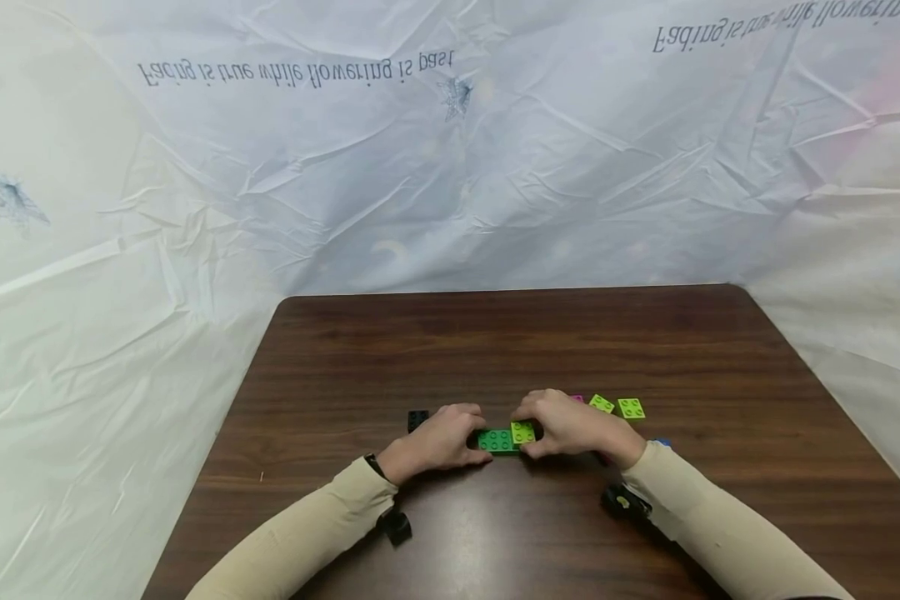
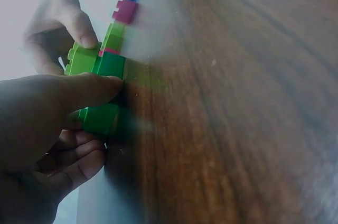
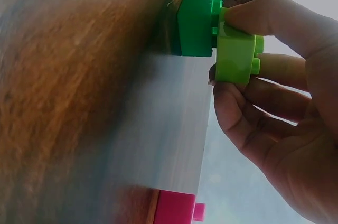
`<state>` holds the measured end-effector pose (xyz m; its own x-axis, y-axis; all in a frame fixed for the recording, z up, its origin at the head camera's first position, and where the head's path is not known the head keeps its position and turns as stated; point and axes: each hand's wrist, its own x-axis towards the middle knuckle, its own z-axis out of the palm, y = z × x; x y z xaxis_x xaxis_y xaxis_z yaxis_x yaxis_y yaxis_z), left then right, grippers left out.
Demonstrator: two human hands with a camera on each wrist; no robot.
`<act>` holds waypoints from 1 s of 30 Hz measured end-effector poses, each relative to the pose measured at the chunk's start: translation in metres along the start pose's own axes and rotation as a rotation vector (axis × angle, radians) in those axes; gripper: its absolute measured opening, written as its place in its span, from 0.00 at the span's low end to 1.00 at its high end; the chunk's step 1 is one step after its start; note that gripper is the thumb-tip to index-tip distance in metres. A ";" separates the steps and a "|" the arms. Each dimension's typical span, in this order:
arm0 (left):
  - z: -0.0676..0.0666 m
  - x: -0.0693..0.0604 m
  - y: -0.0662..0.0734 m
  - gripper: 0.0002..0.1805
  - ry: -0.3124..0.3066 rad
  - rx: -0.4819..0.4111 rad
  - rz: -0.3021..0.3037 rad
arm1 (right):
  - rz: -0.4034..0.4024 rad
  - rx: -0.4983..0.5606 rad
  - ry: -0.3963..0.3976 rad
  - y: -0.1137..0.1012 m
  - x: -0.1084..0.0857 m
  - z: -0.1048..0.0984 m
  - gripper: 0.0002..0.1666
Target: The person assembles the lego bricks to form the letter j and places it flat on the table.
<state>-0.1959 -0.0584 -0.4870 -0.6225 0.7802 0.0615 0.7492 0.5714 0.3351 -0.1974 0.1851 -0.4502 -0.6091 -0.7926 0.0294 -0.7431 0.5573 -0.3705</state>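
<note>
A long green toy building brick [image 1: 495,442] lies on the table in front of the person. My left hand [image 1: 441,437] grips its left part between thumb and fingers. My right hand [image 1: 570,423] pinches a small lime-green brick [image 1: 522,432] at the green brick's right end. In the right wrist view the lime brick [image 3: 235,55] sits on top of the green brick's studs [image 3: 198,20], partly over its end; whether it is pressed fully down I cannot tell. The left thumb [image 2: 97,87] lies along the green brick's near side in the left wrist view.
Two loose lime bricks [image 1: 632,408] lie right of the right hand, beside a partly hidden pink brick [image 1: 577,399]. A blue brick [image 1: 662,442] shows behind the right forearm. Left of the left hand is a black brick [image 1: 417,419]. A pale printed sheet [image 1: 450,208] hangs behind the wooden table [image 1: 495,342].
</note>
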 end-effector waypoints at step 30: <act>-0.005 0.000 0.002 0.17 -0.021 -0.016 -0.005 | 0.063 -0.006 0.089 -0.007 0.001 0.015 0.21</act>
<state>-0.1957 -0.0592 -0.4817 -0.6212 0.7827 0.0400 0.7422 0.5711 0.3507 -0.1889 0.1764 -0.4615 -0.6763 -0.7313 0.0884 -0.7042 0.6066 -0.3691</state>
